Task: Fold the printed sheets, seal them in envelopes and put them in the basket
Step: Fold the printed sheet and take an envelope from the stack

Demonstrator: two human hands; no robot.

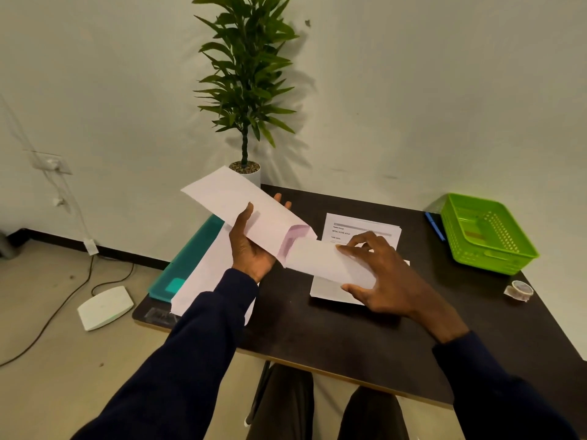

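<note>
The left hand (251,246) holds a white envelope (235,198) above the left part of the dark table (349,338), thumb curled over its upper face and the fingers underneath, their tips showing past the far edge. The envelope's long axis runs on a diagonal from far left to near right. Its closed end points up toward the potted plant (247,74), and its open mouth, with a pinkish lining showing, points down and right toward the other hand. The right hand (390,281) pinches a folded sheet (320,258), forefinger curled onto the far edge, thumb along the near edge, the remaining fingers loosely bent over the paper. The sheet's long axis lies roughly in line with the envelope's. Its left end meets the envelope's mouth, though I cannot tell how far in it has gone. Just beyond the right hand lies the stack of printed sheets (365,230), text upward, and under that hand lies another white paper (324,293), flat on the table. Beneath the left forearm a pile of white paper (203,281) lies beside a teal tray (187,258). The green basket (489,236) sits at the far right corner, well apart from both hands, with a blue pen (435,227) beside it and a tape roll (521,290) nearer.
</note>
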